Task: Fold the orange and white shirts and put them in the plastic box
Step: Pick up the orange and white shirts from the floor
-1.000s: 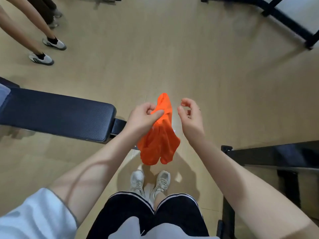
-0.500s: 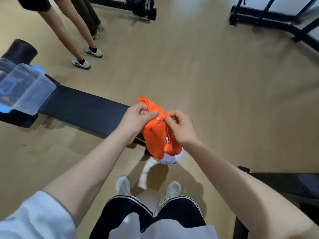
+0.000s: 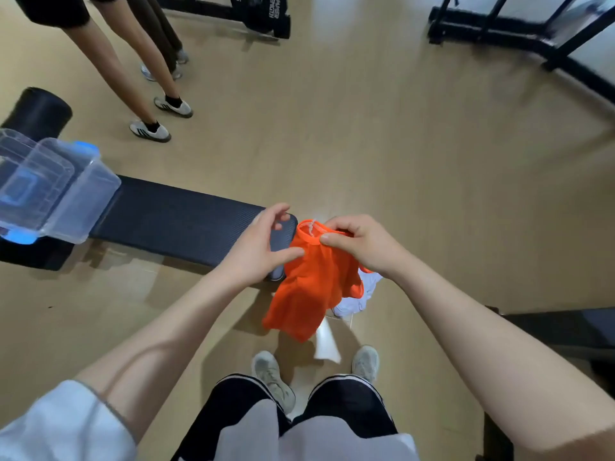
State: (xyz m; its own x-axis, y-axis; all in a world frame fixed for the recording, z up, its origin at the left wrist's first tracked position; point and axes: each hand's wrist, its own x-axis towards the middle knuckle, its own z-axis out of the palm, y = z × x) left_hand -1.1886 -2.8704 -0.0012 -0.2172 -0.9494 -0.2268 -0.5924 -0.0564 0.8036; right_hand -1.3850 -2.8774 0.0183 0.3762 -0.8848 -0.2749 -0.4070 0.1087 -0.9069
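An orange shirt [image 3: 312, 287] hangs bunched in the air in front of me, above my feet. My right hand [image 3: 361, 244] pinches its collar at the top. A white shirt [image 3: 361, 296] peeks out from under the orange one, below my right wrist; how it is held is hidden. My left hand [image 3: 263, 247] is just left of the orange shirt with fingers spread, its thumb tip at the cloth's edge. The clear plastic box [image 3: 56, 191] with blue clips stands on the far left end of a black padded bench [image 3: 186, 224].
Two people stand at the upper left, their shoes [image 3: 149, 129] on the wooden floor near the bench. Black equipment frames [image 3: 519, 31] run along the top right, and another dark frame [image 3: 559, 327] is at the right edge. My own feet [image 3: 273, 374] are below.
My left hand has let go of the orange shirt and opened. My right hand now holds the collar alone, and the view has tilted up, showing more of the box.
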